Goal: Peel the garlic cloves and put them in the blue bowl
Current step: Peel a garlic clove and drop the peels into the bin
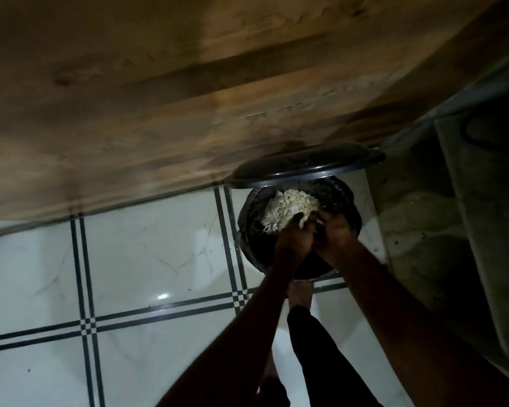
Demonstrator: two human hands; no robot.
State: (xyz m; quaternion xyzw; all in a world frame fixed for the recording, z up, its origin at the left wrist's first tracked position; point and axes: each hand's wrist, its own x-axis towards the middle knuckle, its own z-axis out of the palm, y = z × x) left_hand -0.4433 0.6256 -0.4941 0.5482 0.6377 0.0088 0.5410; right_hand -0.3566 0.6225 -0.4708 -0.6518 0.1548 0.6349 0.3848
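hands: left hand [294, 237] and right hand [337, 235] pressed together over the bin, cupping a pile of garlic skins [288, 208]
bin: black pedal bin [250, 227], lid [303, 165] up, on the tiled floor [147, 259]
blue bowl: not in shot

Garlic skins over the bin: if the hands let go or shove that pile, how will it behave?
The garlic skins look thin, pale and flaky, so probably very light and floppy. Loosely heaped over the black bin, they would likely flutter and scatter, some missing onto the tiled floor. The left hand and right hand crowd together beneath them.
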